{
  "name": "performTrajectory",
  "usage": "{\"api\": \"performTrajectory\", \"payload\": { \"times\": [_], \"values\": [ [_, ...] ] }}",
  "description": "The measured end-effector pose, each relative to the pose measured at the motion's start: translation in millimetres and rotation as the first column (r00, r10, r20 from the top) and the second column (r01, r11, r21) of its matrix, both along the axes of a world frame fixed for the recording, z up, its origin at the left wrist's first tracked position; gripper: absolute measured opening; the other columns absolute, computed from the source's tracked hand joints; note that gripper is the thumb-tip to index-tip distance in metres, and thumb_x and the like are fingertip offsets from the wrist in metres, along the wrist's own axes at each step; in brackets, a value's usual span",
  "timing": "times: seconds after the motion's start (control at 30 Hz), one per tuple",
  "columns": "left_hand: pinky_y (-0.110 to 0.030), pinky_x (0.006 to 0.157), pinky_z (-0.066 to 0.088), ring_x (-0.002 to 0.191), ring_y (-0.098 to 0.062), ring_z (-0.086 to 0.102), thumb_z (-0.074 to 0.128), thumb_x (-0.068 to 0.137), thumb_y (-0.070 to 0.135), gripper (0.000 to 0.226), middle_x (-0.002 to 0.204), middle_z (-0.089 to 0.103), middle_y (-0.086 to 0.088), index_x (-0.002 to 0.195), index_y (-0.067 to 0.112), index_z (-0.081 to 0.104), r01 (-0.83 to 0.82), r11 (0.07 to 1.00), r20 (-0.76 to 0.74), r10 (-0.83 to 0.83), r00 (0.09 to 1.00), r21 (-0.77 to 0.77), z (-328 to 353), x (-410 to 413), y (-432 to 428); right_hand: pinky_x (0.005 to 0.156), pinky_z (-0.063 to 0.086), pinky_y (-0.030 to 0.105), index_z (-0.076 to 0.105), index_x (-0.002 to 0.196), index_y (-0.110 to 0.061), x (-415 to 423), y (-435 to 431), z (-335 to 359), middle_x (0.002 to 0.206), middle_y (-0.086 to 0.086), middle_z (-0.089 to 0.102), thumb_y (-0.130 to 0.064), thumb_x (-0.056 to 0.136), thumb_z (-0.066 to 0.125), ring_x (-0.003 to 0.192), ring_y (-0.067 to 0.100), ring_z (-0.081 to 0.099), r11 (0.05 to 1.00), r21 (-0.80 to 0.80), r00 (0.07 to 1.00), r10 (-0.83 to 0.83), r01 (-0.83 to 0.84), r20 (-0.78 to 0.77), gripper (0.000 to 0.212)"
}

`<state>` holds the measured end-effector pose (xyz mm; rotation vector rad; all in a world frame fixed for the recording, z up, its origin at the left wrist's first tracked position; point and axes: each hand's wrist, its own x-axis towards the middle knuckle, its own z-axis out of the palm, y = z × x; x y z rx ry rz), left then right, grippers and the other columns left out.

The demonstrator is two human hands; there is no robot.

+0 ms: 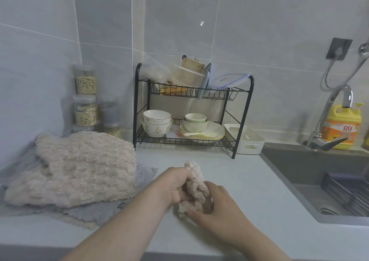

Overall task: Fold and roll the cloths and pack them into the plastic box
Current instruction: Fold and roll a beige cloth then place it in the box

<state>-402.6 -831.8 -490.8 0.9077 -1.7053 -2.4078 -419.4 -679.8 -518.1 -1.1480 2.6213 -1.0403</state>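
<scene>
Rolled cloth [196, 181]: beige, bunched btwn both hands, over counter [245, 183].
L hand [176, 184]: curled, gripping roll's left side.
R hand [217, 208]: curled round roll's lower end.
Cloth pile [79, 169]: left on counter, beige over grey.
Plastic box [247, 142]: white, by dish rack [136, 105].

Countertop [239, 181]: we see a pale, smooth surface running along the tiled wall.
Left side: grey cloths [95, 212] lie flat on it, and we find fluffy beige cloths [79, 171] heaped on top of them.
Back corner: clear jars [85, 111] stand stacked.
Middle, at the wall: a black two-tier dish rack [136, 105] stands on its legs.
Just beside the rack's right leg: we see a white plastic box [249, 143].
Right side: a sink [299, 171] is set into the surface, with a yellow detergent bottle [342, 127] behind it.
</scene>
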Motion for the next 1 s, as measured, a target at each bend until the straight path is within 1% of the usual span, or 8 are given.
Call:
{"api": "performTrajectory", "payload": {
  "times": [0.27,0.33,0.4,0.5,0.57,0.77,0.87,1.0],
  "values": [
    [-0.047,0.067,0.06,0.075,-0.032,0.068,0.052,0.068,0.004,0.03,0.085,0.064,-0.018,0.097,0.0,0.056,-0.067,0.943,-0.009,0.068,0.998,-0.327,-0.4,4.2,-0.2,0.07,0.043,0.019,0.055,0.105,-0.028,-8.9,-15.6,-9.8,0.092,-0.006,0.043,-0.021,0.076,0.054,0.082,0.016,0.052,0.999,-0.002,0.987,-0.045,0.046,-0.153,0.029],
    [-0.034,0.064,0.053,0.083,-0.025,0.063,0.063,0.069,0.021,0.031,0.093,0.061,-0.008,0.096,0.01,0.052,-0.017,0.759,0.061,0.075,0.995,-0.65,-0.2,13.1,-3.4,0.073,0.045,0.023,0.058,0.098,-0.025,-7.0,-15.2,-10.0,0.09,-0.003,0.043,-0.02,0.077,0.051,0.079,0.016,0.051,1.0,0.024,0.986,-0.016,0.02,-0.166,0.023],
    [-0.035,0.082,0.048,0.108,-0.025,0.054,0.064,0.078,0.025,0.043,0.123,0.049,-0.007,0.116,0.019,0.045,0.113,0.405,0.125,0.001,0.992,-0.907,-7.2,19.7,-9.5,0.075,0.044,0.022,0.06,0.097,-0.025,-9.1,-11.9,-10.5,0.09,-0.001,0.045,-0.02,0.077,0.05,0.08,0.016,0.05,0.997,0.065,0.98,0.043,-0.031,-0.195,0.023],
    [-0.036,0.115,0.026,0.142,-0.016,0.023,0.061,0.088,0.022,0.059,0.157,0.021,0.007,0.142,0.031,0.038,0.13,0.066,0.106,-0.288,0.952,-0.989,-15.2,25.8,-18.8,0.076,0.042,0.018,0.062,0.088,-0.023,-9.5,-6.1,-5.3,0.086,0.002,0.05,-0.024,0.081,0.052,0.086,0.013,0.05,0.993,0.066,0.987,0.104,-0.097,-0.125,0.012],
    [-0.033,0.114,0.027,0.14,-0.014,0.031,0.054,0.093,0.023,0.037,0.15,0.038,0.005,0.13,0.028,0.056,0.19,-0.046,0.192,-0.403,0.895,-0.981,-14.2,25.0,-24.9,0.08,0.048,0.028,0.063,0.078,-0.021,-8.6,-9.3,0.3,0.08,0.0,0.057,-0.032,0.088,0.052,0.082,0.014,0.057,1.0,-0.027,0.998,0.0,0.002,0.056,0.019],
    [-0.021,0.116,0.017,0.142,-0.006,0.026,0.059,0.089,0.038,0.055,0.154,0.031,0.01,0.141,0.031,0.043,0.348,-0.02,0.326,-0.407,0.854,-0.937,-17.5,18.0,-48.0,0.043,0.032,0.014,0.049,0.059,-0.02,-0.8,-26.5,13.1,0.043,-0.009,0.051,-0.045,0.081,0.06,0.046,0.0,0.048,0.969,0.135,0.954,-0.231,0.208,0.189,0.035],
    [-0.028,0.116,0.023,0.14,-0.008,0.03,0.066,0.08,0.046,0.07,0.153,0.033,0.013,0.143,0.032,0.039,0.36,0.027,0.322,-0.389,0.863,-0.933,-19.5,14.5,-55.5,0.049,0.034,0.021,0.047,0.07,-0.021,2.0,-31.4,13.4,0.065,-0.009,0.053,-0.042,0.075,0.06,0.062,0.01,0.049,0.952,0.214,0.959,-0.249,0.217,0.133,0.026],
    [-0.031,0.11,0.03,0.136,-0.016,0.03,0.075,0.063,0.056,0.099,0.143,0.038,0.009,0.147,0.036,0.026,0.31,-0.098,0.325,-0.293,0.899,-0.946,-7.6,17.5,-56.1,0.052,0.041,0.023,0.047,0.08,-0.022,1.2,-32.3,11.6,0.073,-0.008,0.057,-0.031,0.068,0.067,0.065,0.013,0.052,0.979,0.066,0.951,-0.201,0.19,0.237,0.026]
  ]
}}
